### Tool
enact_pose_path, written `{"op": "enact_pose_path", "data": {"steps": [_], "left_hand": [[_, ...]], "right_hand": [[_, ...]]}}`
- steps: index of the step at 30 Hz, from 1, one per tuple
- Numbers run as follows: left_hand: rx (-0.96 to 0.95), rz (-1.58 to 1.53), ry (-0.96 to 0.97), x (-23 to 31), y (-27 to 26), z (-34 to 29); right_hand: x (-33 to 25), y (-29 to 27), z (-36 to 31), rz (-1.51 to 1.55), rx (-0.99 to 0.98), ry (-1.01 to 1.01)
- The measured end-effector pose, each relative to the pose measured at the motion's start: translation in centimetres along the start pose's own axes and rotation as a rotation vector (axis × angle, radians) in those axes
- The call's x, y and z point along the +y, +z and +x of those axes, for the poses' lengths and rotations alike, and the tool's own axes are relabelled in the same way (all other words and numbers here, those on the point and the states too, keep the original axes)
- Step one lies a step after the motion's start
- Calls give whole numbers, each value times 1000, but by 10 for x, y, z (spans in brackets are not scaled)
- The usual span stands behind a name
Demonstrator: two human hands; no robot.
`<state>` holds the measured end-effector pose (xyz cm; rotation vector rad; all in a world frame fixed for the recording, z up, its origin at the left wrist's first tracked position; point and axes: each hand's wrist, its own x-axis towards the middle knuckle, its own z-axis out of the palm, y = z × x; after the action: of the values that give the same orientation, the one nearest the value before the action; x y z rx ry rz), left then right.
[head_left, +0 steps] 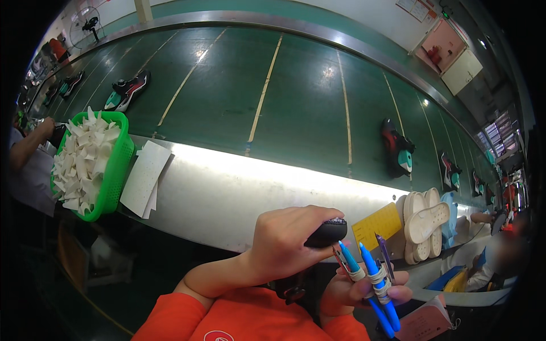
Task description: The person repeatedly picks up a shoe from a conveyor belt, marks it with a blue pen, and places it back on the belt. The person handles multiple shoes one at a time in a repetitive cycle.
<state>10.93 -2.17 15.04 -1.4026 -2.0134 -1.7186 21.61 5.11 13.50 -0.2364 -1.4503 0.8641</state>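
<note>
The black rounded object (330, 233), possibly one end of a shoe, is in front of the person's chest, near the edge of the metal ledge (250, 182) in view. The left hand (284, 236) is curled around it, with much of the object hidden behind the fingers. The right hand (350, 290) is closed around several pens (372, 264), their tips pointing upward and pale bands wound about some of the barrels. A slim reddish tool (340, 258) in that bunch comes close below the object; contact cannot be told. The likeliest trouble is a stray mark: with so many points gathered together, a small turn of the right wrist could bring the wrong tip against the dark surface. A loosened grip might let a pen slide out, since the bands may not bind them all. If the left fingers slipped, the object could drop. A wide swing of the right hand might also knock the yellow sheet (377, 225) or the pale soles (424, 224) beside it.
</note>
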Motion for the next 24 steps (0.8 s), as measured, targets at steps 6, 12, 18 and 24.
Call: {"op": "enact_pose_path", "data": {"steps": [6, 12, 18, 24], "left_hand": [[7, 14, 10, 1, -1, 0], [-17, 10, 23, 0, 1, -1], [-13, -5, 8, 7, 3, -4], [4, -17, 82, 6, 10, -6]], "right_hand": [[7, 0, -1, 209, 2, -43], [-2, 5, 1, -67, 103, -72], [-14, 6, 12, -230, 150, -45], [-9, -21, 13, -387, 161, -14]]}}
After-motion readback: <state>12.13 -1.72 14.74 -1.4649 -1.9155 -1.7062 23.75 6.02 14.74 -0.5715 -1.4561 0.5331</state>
